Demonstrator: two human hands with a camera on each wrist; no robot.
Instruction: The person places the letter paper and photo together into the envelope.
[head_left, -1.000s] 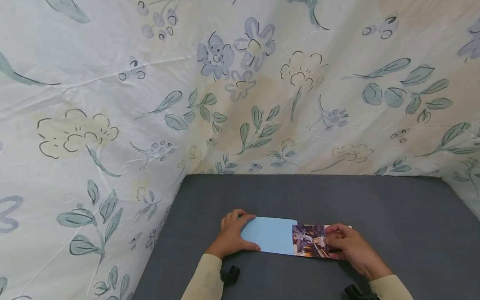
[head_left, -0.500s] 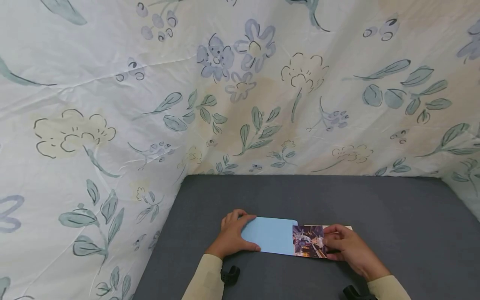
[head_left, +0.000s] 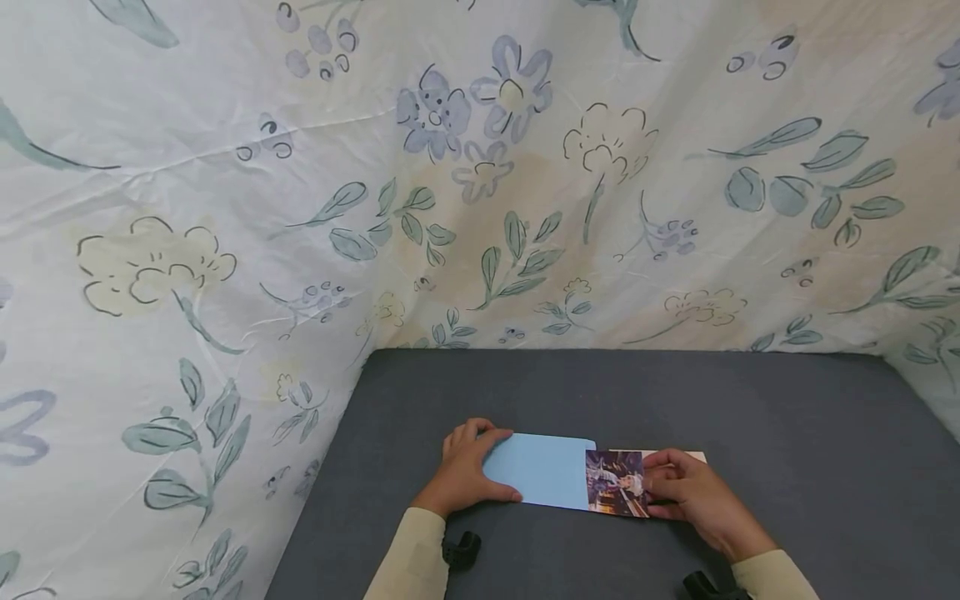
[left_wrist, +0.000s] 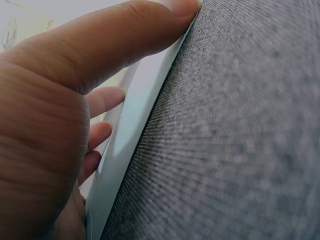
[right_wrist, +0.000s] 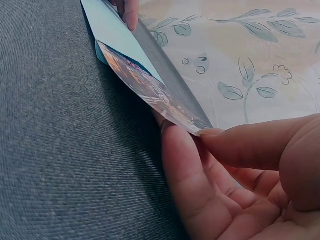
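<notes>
Floral fabric [head_left: 172, 333] is hung beside and behind the grey counter [head_left: 637, 396]. The blue envelope [head_left: 542, 471] is pressed by the left hand [head_left: 468, 468], fingers spread; at its right end the photo [head_left: 615, 483] is pinched by the right hand's [head_left: 693, 492] fingers, shifted slightly leftward since a second ago.

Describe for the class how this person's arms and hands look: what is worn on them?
The left sleeve and right sleeve are plain, pale cream and reach to about the wrist. A black, curved device sits by the left wrist, with a similar black device by the right. The left hand and right hand are bare.
</notes>
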